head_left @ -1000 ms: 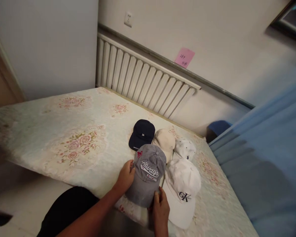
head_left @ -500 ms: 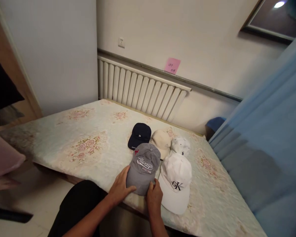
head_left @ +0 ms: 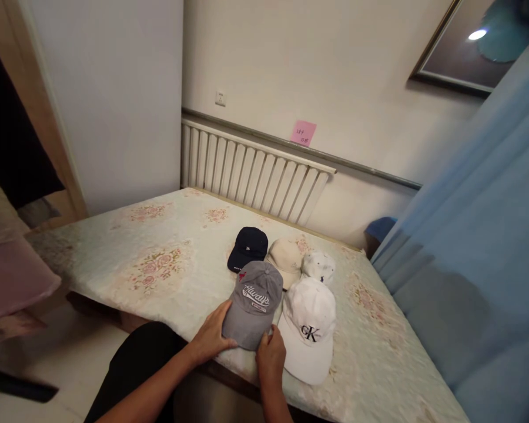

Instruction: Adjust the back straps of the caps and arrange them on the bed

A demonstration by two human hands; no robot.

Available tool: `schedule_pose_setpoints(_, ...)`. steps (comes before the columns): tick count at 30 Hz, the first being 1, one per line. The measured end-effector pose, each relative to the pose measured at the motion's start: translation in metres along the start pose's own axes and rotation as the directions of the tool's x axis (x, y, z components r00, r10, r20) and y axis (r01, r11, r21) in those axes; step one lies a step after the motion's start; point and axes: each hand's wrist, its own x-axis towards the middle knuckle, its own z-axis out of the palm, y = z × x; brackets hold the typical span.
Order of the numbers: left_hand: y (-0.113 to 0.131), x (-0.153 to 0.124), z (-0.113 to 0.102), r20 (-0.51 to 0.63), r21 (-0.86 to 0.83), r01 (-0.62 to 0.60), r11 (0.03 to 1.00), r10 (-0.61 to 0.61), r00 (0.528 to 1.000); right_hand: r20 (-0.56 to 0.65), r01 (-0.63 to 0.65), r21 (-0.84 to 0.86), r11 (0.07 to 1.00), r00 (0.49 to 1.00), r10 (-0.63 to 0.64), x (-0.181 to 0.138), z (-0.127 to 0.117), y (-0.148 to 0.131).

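Note:
A grey baseball cap (head_left: 255, 305) with "Always" lettering lies at the near edge of the bed, its brim toward me. My left hand (head_left: 214, 333) grips the brim's left side, thumb on top. On the brim's right side my right hand (head_left: 271, 355) pinches the edge with bent fingers. Just right of it sits a white cap (head_left: 311, 320) marked with black "CK"-like letters. Behind stand a black cap (head_left: 248, 248), a beige cap (head_left: 285, 258) and a smaller white cap (head_left: 318, 267), with the grey and large white caps partly overlapping them.
The caps rest on a bed (head_left: 189, 282) with a pale floral cover. Behind it are a white radiator (head_left: 255, 173) and a wall with a pink note (head_left: 303, 133). A blue curtain (head_left: 462, 252) hangs at the right. My dark-clad knee (head_left: 145, 358) is by the near edge.
The camera view has tilted up slightly, so the room sits lower in the picture. Both hands keep hold of the grey cap's brim, and the caps keep about the same layout.

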Motion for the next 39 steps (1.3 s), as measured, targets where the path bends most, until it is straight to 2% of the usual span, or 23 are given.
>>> schedule_pose_setpoints(12,0.017,-0.004,-0.005,-0.02,0.038,0.044,0.998,-0.043,0.999,-0.022,0.026,0.022,0.999,0.999,-0.025,-0.004,0.001,0.005)
schedule_pose_setpoints(31,0.009,-0.005,0.0,-0.047,0.089,0.054,0.995,-0.05,0.998,-0.028,0.108,0.118,0.987,0.994,-0.105,-0.017,-0.004,0.012)
schedule_pose_setpoints(39,0.011,-0.005,-0.002,-0.053,0.096,0.063,0.993,-0.058,0.997,-0.016,0.121,0.147,0.982,0.993,-0.12,-0.019,0.004,0.024)
